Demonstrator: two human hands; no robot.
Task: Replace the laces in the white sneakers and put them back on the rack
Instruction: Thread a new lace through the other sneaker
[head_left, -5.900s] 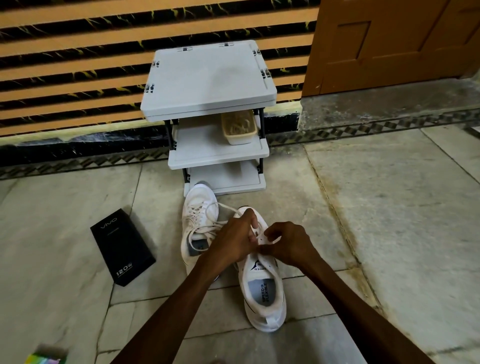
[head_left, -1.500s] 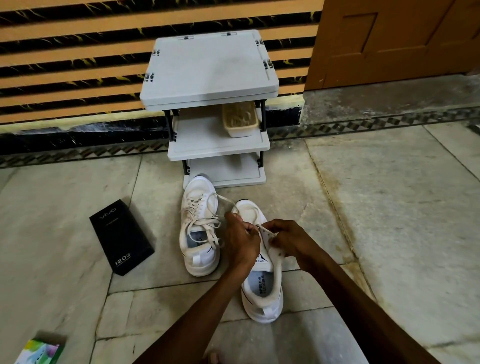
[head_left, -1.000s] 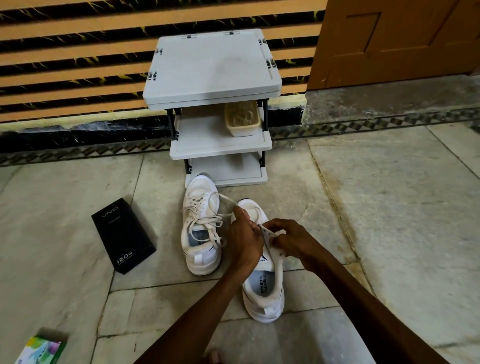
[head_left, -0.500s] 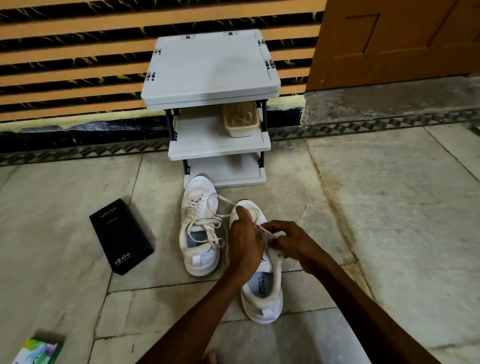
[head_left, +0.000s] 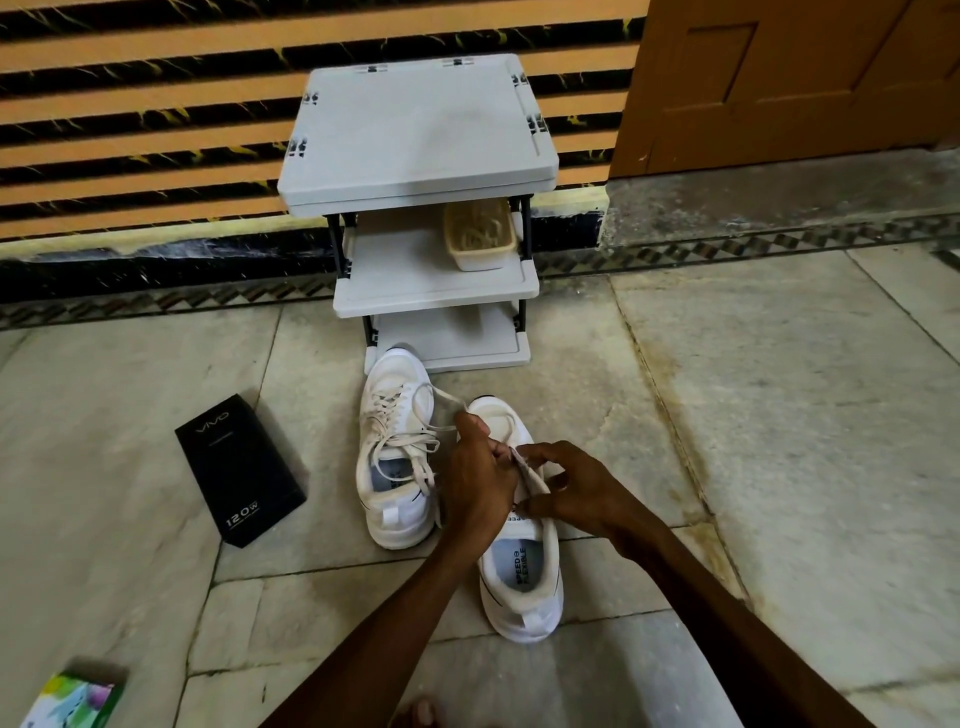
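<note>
Two white sneakers stand on the stone floor in front of a grey three-shelf rack (head_left: 421, 132). The left sneaker (head_left: 397, 457) is laced, with loose ends trailing off to the right. The right sneaker (head_left: 522, 577) sits nearer me, heel toward me. My left hand (head_left: 480, 478) is closed over its lacing area and pinches a white lace (head_left: 441, 397) that runs up toward the left sneaker. My right hand (head_left: 576, 493) grips the tongue and side of the right sneaker. My hands hide its eyelets.
A beige basket (head_left: 480, 236) sits on the rack's middle shelf, at the right. A black phone box (head_left: 239, 470) lies on the floor to the left. A colourful small box (head_left: 72, 701) is at the bottom left. A wooden door (head_left: 795, 78) stands behind, to the right.
Both hands stay on the right sneaker, shifting slightly along the lacing area. The left hand has kept pulling the lace. Sneakers and rack have not moved.
</note>
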